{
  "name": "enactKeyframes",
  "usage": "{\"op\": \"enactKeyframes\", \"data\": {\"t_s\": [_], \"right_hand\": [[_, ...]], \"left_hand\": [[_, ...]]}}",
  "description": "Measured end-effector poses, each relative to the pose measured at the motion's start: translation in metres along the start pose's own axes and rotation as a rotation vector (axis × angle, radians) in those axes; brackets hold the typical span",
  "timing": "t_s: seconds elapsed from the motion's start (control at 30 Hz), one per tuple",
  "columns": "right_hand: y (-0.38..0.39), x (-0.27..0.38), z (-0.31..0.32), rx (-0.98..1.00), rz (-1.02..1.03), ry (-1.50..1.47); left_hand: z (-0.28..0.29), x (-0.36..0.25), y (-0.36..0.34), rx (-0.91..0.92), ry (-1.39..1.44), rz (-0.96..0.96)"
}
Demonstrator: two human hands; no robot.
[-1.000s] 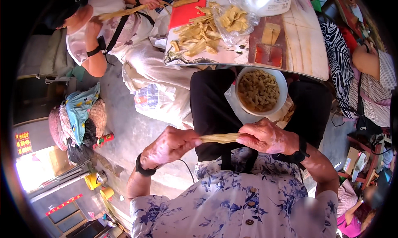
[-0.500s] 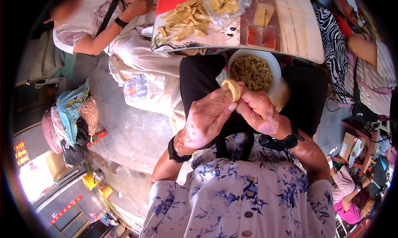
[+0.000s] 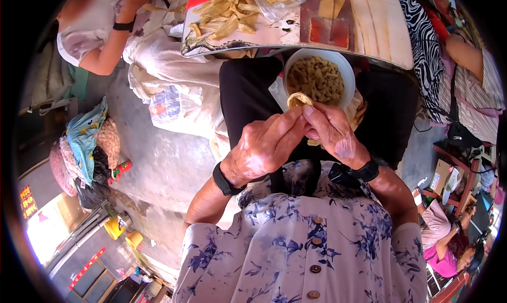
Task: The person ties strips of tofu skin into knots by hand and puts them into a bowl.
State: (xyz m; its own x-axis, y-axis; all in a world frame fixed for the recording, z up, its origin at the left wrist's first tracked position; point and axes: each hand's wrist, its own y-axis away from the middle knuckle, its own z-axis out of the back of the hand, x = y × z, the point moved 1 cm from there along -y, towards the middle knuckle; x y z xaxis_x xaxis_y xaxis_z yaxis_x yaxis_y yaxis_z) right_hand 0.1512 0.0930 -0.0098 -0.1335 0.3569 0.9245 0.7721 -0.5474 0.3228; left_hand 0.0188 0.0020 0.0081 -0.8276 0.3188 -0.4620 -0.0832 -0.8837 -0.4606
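Both hands meet over my lap, fingertips pinched on a pale yellow, flexible strip (image 3: 299, 97) that bends into a loop. My left hand (image 3: 265, 143) grips it from the left, my right hand (image 3: 335, 132) from the right, thumb uppermost. The strip's lower part is mostly hidden by my fingers; a yellowish piece pokes out beneath them. Just beyond my hands, between my knees, sits a round whitish tub (image 3: 350, 85) holding many small yellow-brown folded pieces (image 3: 314, 77).
Ahead stands a table (image 3: 380, 28) bearing a heap of yellow strips (image 3: 227, 17) and a clear plastic bag (image 3: 282, 5) with more. A white sack (image 3: 179, 100) lies to my left. One person (image 3: 97, 39) sits at far left, another (image 3: 470, 65) at right.
My hands have shifted slightly, and the strip's loop has turned, now arching above my fingertips. The view has moved a little; the person at left has raised a hand.
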Motion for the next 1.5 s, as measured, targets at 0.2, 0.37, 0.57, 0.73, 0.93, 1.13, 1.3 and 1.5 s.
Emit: {"op": "enactKeyframes", "data": {"t_s": [0.2,0.37,0.57,0.73,0.93,1.13,1.3,1.5], "right_hand": [[-0.005,-0.003,0.007,-0.003,0.064,-0.126],[-0.001,0.002,0.006,0.042,0.118,0.086],[-0.001,-0.004,0.006,0.158,0.271,0.263],[-0.004,-0.010,0.007,0.153,0.336,0.344],[-0.001,-0.003,0.007,0.150,0.350,0.286],[0.002,-0.003,0.005,0.068,0.373,0.379],[0.005,-0.001,0.004,0.001,0.388,0.397],[0.008,0.004,0.003,-0.002,0.445,0.405]], "left_hand": [[0.004,0.004,0.009,-0.260,0.338,0.283],[-0.009,0.014,0.023,-0.343,1.124,0.844],[-0.015,0.014,0.010,-0.349,1.474,0.899],[-0.017,0.014,0.012,-0.264,1.267,0.819],[-0.008,0.002,0.000,-0.194,1.095,0.704],[-0.011,0.000,0.002,-0.285,1.125,0.717],[-0.010,-0.002,0.001,-0.319,1.256,0.749],[-0.010,0.002,0.003,-0.303,1.509,0.734]]}}
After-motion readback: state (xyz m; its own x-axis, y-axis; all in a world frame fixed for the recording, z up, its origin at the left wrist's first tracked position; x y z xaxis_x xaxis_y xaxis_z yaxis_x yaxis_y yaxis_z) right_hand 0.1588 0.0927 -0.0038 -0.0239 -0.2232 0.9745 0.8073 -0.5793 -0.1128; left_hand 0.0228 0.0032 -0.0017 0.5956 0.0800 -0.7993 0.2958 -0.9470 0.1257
